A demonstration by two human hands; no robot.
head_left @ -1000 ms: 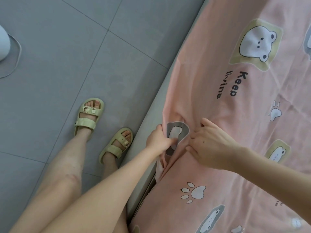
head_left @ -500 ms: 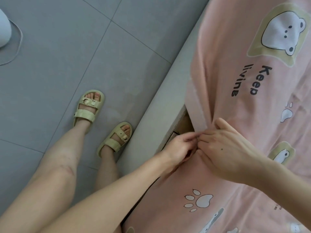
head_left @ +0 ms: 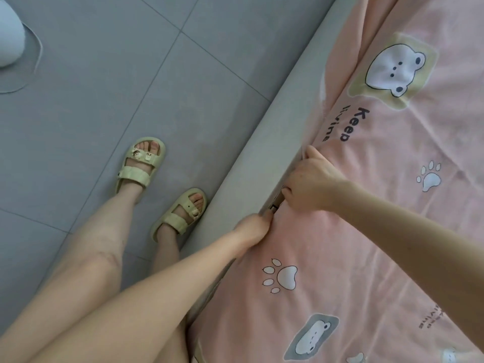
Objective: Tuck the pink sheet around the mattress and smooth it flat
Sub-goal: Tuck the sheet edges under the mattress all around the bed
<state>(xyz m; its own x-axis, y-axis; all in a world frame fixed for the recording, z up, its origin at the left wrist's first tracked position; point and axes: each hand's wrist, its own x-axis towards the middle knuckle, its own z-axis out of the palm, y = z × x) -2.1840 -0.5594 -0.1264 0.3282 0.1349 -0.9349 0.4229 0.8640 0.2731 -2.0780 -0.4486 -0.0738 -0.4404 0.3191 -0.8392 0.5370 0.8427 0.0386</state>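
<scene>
The pink sheet (head_left: 366,231), printed with bears and paw marks, covers the mattress on the right. Its left edge runs down into the gap beside the grey bed frame rail (head_left: 262,158). My left hand (head_left: 252,227) is at that gap, its fingers pushed down between rail and sheet and hidden there. My right hand (head_left: 311,183) sits just above it at the same edge, knuckles up, fingers curled into the sheet's edge at the gap. Whether either hand grips cloth is hidden. Further up the rail a strip of sheet (head_left: 322,82) lies loose over the rail's inner side.
Grey floor tiles (head_left: 131,74) fill the left. My two feet in pale green sandals (head_left: 141,163) stand close to the rail. A white rounded object with a thin cable (head_left: 10,35) sits at the top left corner.
The lifted sheet edge and the open gap showing the frame are gone; both hands have pushed the edge down beside the rail, left hand lower, right hand higher.
</scene>
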